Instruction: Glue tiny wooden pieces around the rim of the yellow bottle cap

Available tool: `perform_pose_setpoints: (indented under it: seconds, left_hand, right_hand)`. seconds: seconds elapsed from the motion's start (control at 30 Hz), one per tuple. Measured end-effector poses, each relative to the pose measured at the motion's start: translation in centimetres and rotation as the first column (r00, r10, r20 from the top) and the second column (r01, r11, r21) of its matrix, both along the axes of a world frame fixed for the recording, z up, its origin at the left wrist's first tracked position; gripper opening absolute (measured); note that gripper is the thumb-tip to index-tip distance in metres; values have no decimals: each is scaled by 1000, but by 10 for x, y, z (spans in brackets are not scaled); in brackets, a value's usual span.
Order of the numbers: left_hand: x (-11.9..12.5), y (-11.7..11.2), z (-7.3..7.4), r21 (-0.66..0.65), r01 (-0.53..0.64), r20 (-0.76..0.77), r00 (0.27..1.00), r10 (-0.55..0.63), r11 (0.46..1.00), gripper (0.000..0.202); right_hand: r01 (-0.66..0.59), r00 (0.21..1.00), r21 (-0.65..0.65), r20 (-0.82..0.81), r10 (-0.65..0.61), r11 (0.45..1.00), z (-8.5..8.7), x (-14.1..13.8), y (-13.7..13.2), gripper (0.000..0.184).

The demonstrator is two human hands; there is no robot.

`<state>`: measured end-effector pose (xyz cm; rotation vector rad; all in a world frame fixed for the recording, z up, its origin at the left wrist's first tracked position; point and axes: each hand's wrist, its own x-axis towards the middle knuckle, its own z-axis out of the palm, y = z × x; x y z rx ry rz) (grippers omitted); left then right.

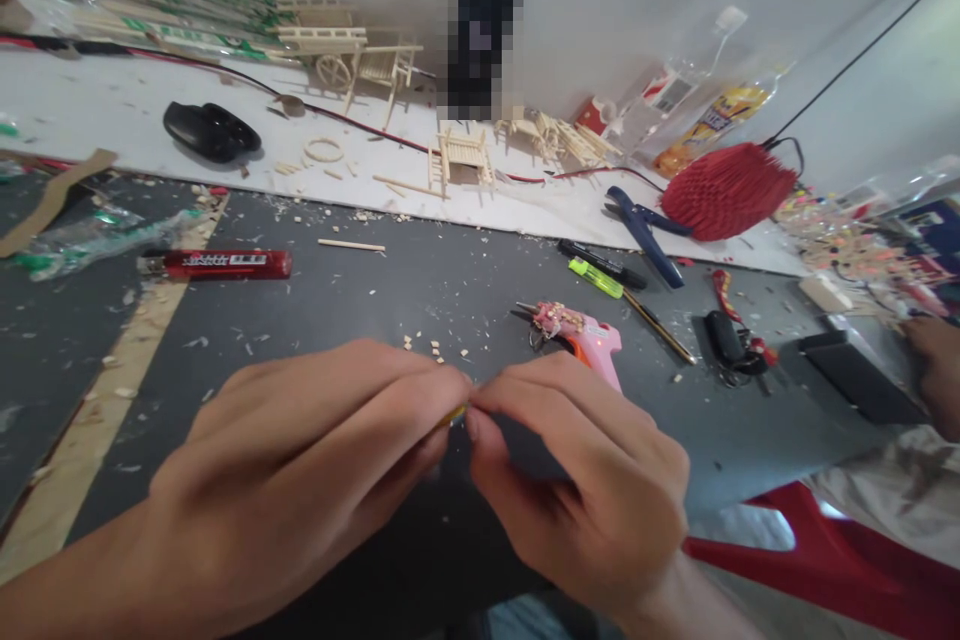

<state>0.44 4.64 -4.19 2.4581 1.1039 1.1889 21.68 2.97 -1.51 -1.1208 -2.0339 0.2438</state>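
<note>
Nearest the camera, the left hand [315,470] and right hand [592,460], backs up, tips meeting low over the grey table [322,305]. Holds left fingers curled together, clamped on a small yellow piece [455,414], with only a short end in sight beside the fingertips. Has right thumb and forefinger almost together right at that end; cannot tell whether pinched on it or just touching, nor make out the part hidden in the left hand.

Looks like a close fingertip step: steadying with the left, working at the tip with the right. Seems to call next for a firm, quiet left hold and a small, careful move of the right fingertips, without pressing hard enough to bend the piece or drop it among the scraps [435,347] just beyond.

Shows, just past the right hand, a pink glue gun [600,340] with nozzle to the left; probably calls for keeping the knuckles off it. Farther left, well apart from both hands, a red lighter [225,265] and a thin stick [351,245]. Farther back, on a white board [90,110], a small wooden model [466,157] and a wooden cart [322,40].
</note>
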Motion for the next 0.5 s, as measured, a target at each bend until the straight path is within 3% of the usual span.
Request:
perform_pose_setpoints:
  seconds: [0.1,0.23,0.5]
  left_hand:
    - [-3,3,-2,-21,57,-42,997,-58,998,24]
    - [-6,9,-5,49,168,-37,985,-167,985,20]
    - [-5,8,-6,75,161,-37,987,-159,984,18]
  right_hand:
    - [3,998,48,70,-7,999,-3,1,1,16]
    - [-4,987,146,161,-20,989,-7,2,1,16]
    - [87,972,160,203,-119,983,-6,-5,-1,21]
